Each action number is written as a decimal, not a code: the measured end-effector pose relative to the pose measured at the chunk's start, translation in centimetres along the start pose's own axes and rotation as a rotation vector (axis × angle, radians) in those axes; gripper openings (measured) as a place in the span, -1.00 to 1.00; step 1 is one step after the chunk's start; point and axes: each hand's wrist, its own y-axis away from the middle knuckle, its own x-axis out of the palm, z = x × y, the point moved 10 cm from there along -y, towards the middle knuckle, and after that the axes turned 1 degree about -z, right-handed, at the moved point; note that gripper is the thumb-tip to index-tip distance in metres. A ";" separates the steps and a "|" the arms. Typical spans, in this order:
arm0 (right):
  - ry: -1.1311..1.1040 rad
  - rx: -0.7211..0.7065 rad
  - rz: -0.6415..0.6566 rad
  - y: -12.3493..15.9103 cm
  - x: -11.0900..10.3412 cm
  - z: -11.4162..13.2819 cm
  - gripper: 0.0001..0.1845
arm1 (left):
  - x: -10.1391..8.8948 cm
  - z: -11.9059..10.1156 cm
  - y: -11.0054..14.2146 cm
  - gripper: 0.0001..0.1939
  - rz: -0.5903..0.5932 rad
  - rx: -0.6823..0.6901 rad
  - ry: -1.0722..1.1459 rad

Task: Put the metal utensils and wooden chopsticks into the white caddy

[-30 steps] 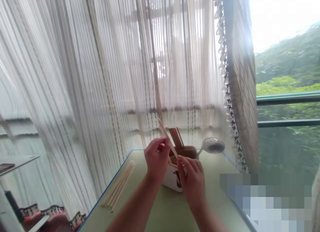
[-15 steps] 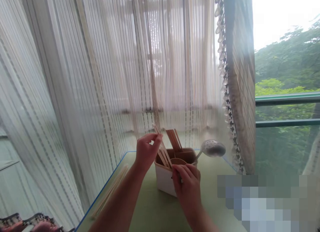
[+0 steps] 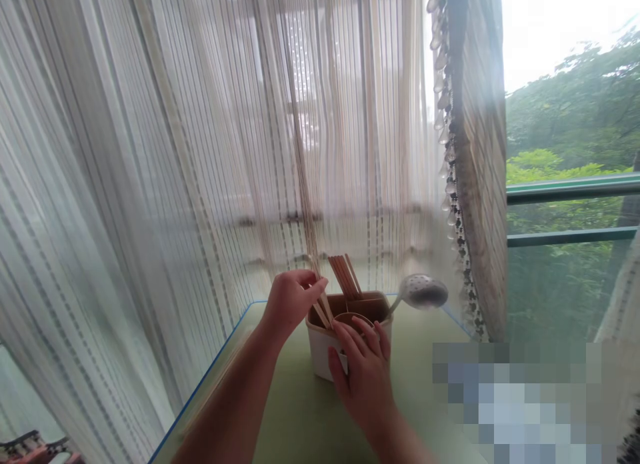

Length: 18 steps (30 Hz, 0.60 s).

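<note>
A white utensil holder with a brown inside stands on the table. At its left compartment, my left hand pinches light wooden chopsticks, whose lower ends go down into the holder. My right hand lies against the front rim with its fingers spread, the fingertips beside the chopsticks; nothing is gripped in it. A bundle of reddish-brown chopsticks leans in the back compartment. On the right side, a slotted metal ladle sticks out over the rim.
More light chopsticks lie on the green tabletop left of my forearm, partly hidden by it. A sheer striped curtain hangs behind the table. A railing shows through the window at right.
My right hand has released its pinch on the chopsticks and spread its fingers over the holder's front. The chopsticks in my left hand have sunk lower and stand more upright.
</note>
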 end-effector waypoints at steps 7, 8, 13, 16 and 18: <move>0.008 -0.005 0.014 0.2 0.3 -0.1 -0.68 | -0.6 1.2 -0.1 -0.57 0.012 -0.080 -0.055; 0.005 -0.004 0.014 0.2 0.3 -0.1 -0.68 | -0.9 1.4 -0.1 -0.58 -0.004 -0.095 -0.059; -0.001 -0.010 -0.011 0.1 0.0 0.1 -0.63 | -1.5 1.4 0.0 -0.66 -0.030 -0.110 -0.111; -0.003 -0.010 -0.007 0.1 0.0 0.2 -0.65 | 0.0 1.2 0.3 -0.69 0.100 -0.100 -0.164; -0.006 0.017 -0.009 0.1 -0.1 -0.1 -0.66 | 0.7 1.3 0.4 -0.67 0.145 -0.115 -0.159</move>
